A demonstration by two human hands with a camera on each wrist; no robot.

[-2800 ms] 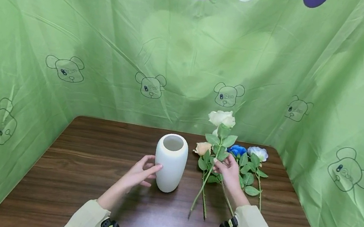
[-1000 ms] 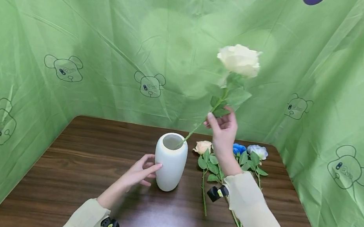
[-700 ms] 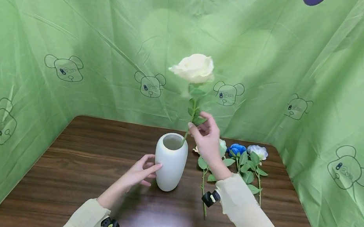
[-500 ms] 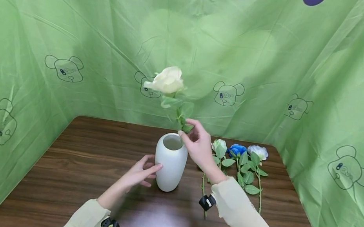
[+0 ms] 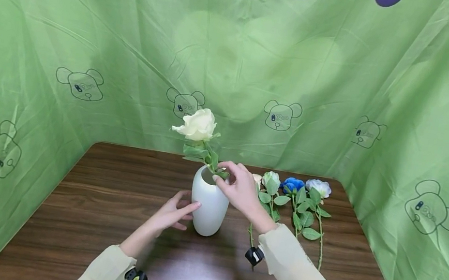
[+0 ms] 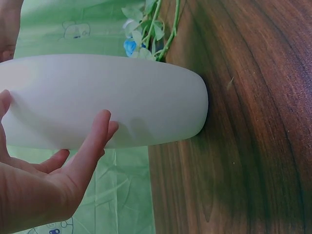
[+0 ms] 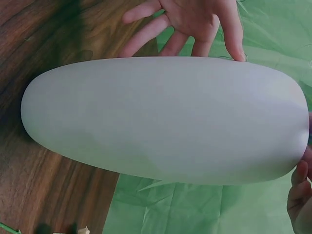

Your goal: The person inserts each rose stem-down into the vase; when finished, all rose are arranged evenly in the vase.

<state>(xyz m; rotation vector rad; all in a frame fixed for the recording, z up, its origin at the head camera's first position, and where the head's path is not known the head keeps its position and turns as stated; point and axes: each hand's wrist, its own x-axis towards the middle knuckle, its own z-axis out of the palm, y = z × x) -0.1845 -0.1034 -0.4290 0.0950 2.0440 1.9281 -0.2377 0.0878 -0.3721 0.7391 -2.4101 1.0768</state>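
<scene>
A white vase [image 5: 209,211] stands upright on the dark wooden table. The left hand [image 5: 171,212] rests against the vase's left side, thumb on the front. Spread fingers of that hand [image 7: 183,24] touch the side of the vase [image 7: 161,117] in the right wrist view. At the mouth, the right hand [image 5: 242,193] pinches the leafy upper stem of a cream-white rose [image 5: 198,126] between thumb and fingers. The bloom leans left above the rim, and the lower stem is hidden inside the vase.
Right of the vase lie several more roses: a peach one [image 5: 257,180] partly behind the right hand, a pale green one [image 5: 271,179], a blue one [image 5: 292,185] and a pale lavender one [image 5: 318,188]. A green printed curtain [image 5: 236,63] encloses the table [image 5: 112,181].
The right hand has lifted the white rose off the table, carried it left to the vase and lowered its stem through the mouth. The left hand has stayed against the vase.
</scene>
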